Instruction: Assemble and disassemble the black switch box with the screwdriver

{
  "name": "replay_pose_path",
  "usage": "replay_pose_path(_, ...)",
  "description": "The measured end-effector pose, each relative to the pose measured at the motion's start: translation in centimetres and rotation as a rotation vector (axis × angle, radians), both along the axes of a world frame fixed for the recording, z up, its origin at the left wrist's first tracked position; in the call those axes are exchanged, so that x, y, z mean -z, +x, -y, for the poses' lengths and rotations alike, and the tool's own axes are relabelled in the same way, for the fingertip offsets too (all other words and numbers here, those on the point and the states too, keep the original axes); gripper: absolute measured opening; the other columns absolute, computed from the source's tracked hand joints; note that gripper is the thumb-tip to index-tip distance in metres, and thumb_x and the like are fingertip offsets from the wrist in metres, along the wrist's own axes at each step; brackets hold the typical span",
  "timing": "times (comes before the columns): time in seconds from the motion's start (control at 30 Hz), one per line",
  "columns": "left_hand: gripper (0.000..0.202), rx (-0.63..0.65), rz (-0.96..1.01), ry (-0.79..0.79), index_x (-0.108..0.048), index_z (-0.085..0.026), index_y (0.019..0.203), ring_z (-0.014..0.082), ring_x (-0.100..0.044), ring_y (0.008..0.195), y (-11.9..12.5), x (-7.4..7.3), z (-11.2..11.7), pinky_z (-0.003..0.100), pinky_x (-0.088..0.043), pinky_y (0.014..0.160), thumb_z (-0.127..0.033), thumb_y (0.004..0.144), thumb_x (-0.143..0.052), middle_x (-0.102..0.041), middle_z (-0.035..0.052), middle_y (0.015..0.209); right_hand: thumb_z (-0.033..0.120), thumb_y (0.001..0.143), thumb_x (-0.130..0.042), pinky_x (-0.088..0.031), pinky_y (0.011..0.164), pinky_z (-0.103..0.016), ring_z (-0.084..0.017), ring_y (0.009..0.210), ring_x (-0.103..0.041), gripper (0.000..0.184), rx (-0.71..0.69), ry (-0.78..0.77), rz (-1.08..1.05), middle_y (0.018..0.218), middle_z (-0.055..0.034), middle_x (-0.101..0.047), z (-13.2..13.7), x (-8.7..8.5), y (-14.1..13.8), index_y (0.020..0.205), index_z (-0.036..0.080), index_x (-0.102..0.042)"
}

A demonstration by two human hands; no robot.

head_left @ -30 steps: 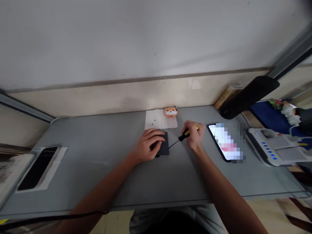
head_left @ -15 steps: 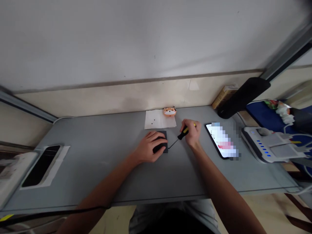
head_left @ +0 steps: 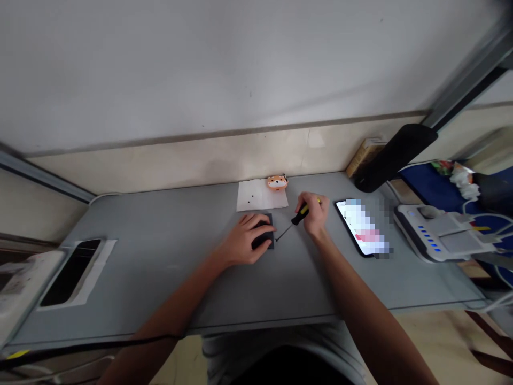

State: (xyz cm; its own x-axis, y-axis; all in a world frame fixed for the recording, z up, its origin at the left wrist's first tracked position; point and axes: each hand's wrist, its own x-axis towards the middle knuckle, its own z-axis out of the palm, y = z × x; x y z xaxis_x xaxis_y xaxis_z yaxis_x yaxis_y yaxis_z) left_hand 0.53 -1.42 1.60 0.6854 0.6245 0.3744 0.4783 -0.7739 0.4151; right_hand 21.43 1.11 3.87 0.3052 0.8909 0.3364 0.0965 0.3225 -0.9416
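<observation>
My left hand (head_left: 244, 240) is curled over a small dark flat box (head_left: 264, 236) on the desk, with the thumb along its near side and the fingers across its top. Most of the box is hidden under the hand. In my right hand (head_left: 315, 213), the fingers are wrapped round the black and yellow handle of a screwdriver (head_left: 299, 217). Its thin shaft slants down to the left, and the tip is just right of the box. A tiny dark piece, perhaps a screw, shows at the tip. Behind the box, white paper (head_left: 256, 202) carries two small dark specks.
An orange animal-faced case (head_left: 277, 183) sits on the paper's back edge. To the right lie a lit phone (head_left: 356, 222) and a white power strip (head_left: 428, 235) with plugs. A black cylinder (head_left: 396, 158) leans behind them. Another dark phone (head_left: 72, 272) rests at the left.
The whole view has shifted slightly. Both hands keep their holds, and the screwdriver tip stays beside the box with little visible movement.
</observation>
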Motion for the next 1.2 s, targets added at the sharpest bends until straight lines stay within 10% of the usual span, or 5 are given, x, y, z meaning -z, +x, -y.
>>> replay_pose_path(0.5, 0.018, -0.051, 0.189, -0.111, -0.077, -0.024, 0.090, 0.0206, -0.062, 0.096, 0.0, 1.3, -1.6, 0.040, -0.052, 0.091, -0.036, 0.097, -0.065, -0.067, 0.0052, 0.098, 0.043, 0.079, -0.047, -0.034, 0.051, -0.030, -0.015, 0.048, -0.043, 0.038, 0.174, 0.029, -0.265, 0.042, -0.0003, -0.043, -0.8, 0.6, 0.1, 0.044, 0.026, -0.045)
replay_pose_path(0.77, 0.013, -0.501, 0.054, -0.062, -0.080, -0.026, 0.091, 0.0236, -0.064, 0.097, -3.8, 0.6, -8.4, 0.046, -0.047, 0.096, -0.035, 0.092, -0.071, -0.069, 0.0047, 0.098, 0.043, 0.072, -0.047, -0.029, 0.043, -0.027, -0.013, 0.046, -0.039, 0.029, 0.337, -0.067, -0.524, 0.047, 0.0019, -0.042, -2.1, 0.9, 0.9, 0.049, 0.026, -0.038)
replay_pose_path(1.2, 0.015, -0.375, -0.008, -0.019, -0.079, -0.025, 0.094, 0.0230, -0.062, 0.100, -3.5, 2.0, -10.7, 0.048, -0.043, 0.106, -0.037, 0.094, -0.068, -0.067, 0.0049, 0.100, 0.044, 0.077, -0.047, -0.029, 0.041, -0.026, -0.013, 0.046, -0.041, 0.035, 0.300, -0.114, -0.401, 0.047, 0.0007, -0.045, -2.0, 1.7, 0.5, 0.048, 0.025, -0.044)
